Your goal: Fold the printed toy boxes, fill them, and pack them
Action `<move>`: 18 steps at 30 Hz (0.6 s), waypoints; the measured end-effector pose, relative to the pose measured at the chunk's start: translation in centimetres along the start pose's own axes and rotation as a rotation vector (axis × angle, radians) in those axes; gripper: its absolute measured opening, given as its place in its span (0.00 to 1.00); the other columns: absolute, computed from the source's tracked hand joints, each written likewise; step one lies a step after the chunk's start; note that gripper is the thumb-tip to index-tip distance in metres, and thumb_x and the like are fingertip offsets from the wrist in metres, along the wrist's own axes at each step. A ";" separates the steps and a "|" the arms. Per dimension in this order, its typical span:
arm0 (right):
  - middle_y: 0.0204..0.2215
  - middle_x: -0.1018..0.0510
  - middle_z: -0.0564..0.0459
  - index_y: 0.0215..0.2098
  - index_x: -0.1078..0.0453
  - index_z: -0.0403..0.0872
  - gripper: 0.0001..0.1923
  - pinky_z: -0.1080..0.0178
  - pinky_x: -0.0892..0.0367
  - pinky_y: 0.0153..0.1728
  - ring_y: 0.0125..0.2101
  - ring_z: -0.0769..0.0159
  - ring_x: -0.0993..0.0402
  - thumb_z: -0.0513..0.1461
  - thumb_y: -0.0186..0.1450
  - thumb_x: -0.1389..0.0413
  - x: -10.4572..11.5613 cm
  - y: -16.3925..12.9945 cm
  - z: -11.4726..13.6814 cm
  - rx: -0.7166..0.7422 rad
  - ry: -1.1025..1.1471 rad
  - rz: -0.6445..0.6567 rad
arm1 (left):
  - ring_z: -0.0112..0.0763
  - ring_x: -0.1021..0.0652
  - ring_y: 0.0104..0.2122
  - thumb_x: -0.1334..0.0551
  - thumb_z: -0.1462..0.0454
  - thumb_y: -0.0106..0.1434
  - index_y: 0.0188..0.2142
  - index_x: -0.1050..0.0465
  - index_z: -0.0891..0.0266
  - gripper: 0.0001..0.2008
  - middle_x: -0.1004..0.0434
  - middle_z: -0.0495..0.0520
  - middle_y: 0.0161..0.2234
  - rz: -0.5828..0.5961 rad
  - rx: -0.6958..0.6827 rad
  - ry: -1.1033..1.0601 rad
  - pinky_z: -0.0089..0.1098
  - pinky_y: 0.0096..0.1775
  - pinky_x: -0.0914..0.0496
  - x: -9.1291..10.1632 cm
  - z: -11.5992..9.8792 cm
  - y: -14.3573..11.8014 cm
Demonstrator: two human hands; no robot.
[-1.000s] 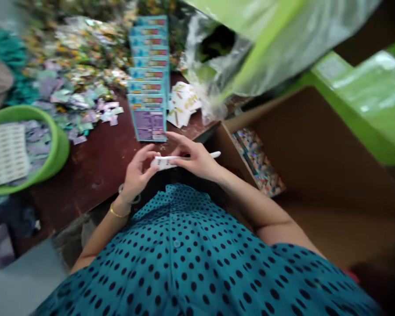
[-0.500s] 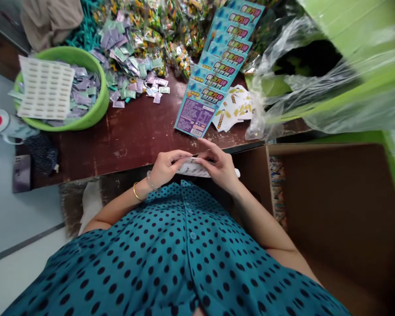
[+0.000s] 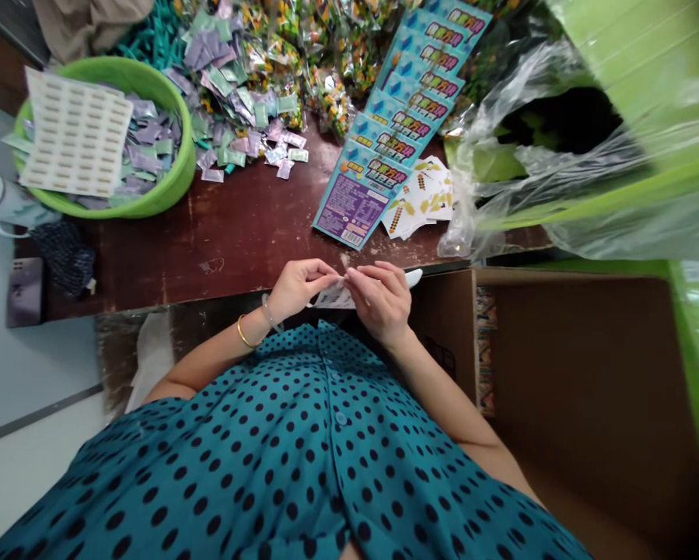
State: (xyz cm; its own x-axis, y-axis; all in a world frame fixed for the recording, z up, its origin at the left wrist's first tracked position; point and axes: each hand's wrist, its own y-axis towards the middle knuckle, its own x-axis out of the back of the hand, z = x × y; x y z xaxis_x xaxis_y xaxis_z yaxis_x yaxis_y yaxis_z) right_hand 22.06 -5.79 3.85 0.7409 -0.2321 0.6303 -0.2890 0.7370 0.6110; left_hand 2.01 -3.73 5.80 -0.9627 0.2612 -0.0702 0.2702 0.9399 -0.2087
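White printed strip point(image 3: 336, 298) runs crosswise from the left hand point(image 3: 295, 289), fingertips pinched at its edge, beneath the right hand point(image 3: 385, 303), its fingers gripping too.

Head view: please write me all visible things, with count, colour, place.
Table: one, dark red, centre
Tub: one, green, left
Label sheet: one, white, atop tub
Sachets: many, purple-green, in and beside tub
Clear packets: many, orange-green, back
Printed cards: at least eight, blue, centre
Picture cards: several, white, beside printed cards
Lidded mug: one, white, far left
Smartphone: one, purple-grey, far left
Cloths: two, dark, beige, left
Strands: many, teal, behind tub
Plastic sheeting: unclear count, clear-green, right
Carton: one, brown, lower right
Printed paper: one, white, between hands
Shirt: one, teal, bottom
Left hand: one, bare, at paper
Right hand: one, bare, at paper
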 end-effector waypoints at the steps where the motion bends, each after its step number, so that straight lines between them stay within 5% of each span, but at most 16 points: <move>1: 0.42 0.14 0.56 0.62 0.31 0.59 0.25 0.49 0.29 0.58 0.47 0.60 0.18 0.34 0.69 0.40 0.0 -0.1 -0.3 0.056 -0.049 -0.007 | 0.29 0.20 0.29 0.29 0.55 0.57 0.33 0.21 0.66 0.14 0.17 0.54 0.30 0.007 0.024 -0.024 0.28 0.35 0.27 0.1 0.1 0.2; 9: 0.41 0.13 0.60 0.59 0.29 0.62 0.25 0.50 0.27 0.54 0.43 0.62 0.15 0.33 0.68 0.39 1.6 0.4 1.6 0.251 0.034 -0.032 | 0.24 0.28 0.24 0.28 0.54 0.54 0.27 0.23 0.66 0.16 0.23 0.50 0.24 -0.006 0.094 -0.034 0.26 0.29 0.35 1.0 0.0 0.6; 13: 0.36 0.14 0.59 0.66 0.37 0.63 0.31 0.47 0.24 0.51 0.36 0.61 0.15 0.34 0.68 0.39 3.2 3.1 2.6 0.043 0.227 -0.048 | 0.24 0.30 0.24 0.28 0.53 0.53 0.26 0.25 0.65 0.17 0.25 0.49 0.23 -0.063 0.114 -0.066 0.25 0.28 0.37 2.3 -0.9 0.9; 15: 0.36 0.15 0.57 0.70 0.42 0.61 0.33 0.47 0.22 0.49 0.37 0.60 0.16 0.37 0.69 0.40 3.7 5.9 0.2 -0.154 0.312 -0.073 | 0.24 0.32 0.23 0.28 0.52 0.53 0.26 0.26 0.65 0.18 0.27 0.48 0.22 -0.048 0.134 -0.099 0.25 0.26 0.38 2.9 -1.2 1.3; 18: 0.39 0.16 0.54 0.71 0.44 0.59 0.35 0.51 0.20 0.45 0.39 0.60 0.18 0.41 0.68 0.39 4.3 12.2 -7.9 -0.330 0.381 -0.146 | 0.25 0.31 0.23 0.27 0.52 0.52 0.26 0.26 0.65 0.18 0.26 0.49 0.22 -0.018 0.122 -0.064 0.25 0.26 0.38 3.8 -1.0 2.0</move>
State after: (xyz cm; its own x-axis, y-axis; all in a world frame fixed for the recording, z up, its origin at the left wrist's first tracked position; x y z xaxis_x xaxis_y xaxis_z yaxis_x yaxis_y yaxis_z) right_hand 26.49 7.26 10.24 0.9448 -0.1454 0.2936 -0.0054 0.8891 0.4578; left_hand -1.08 -0.61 6.11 -0.9657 0.2266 -0.1269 0.2565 0.9095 -0.3271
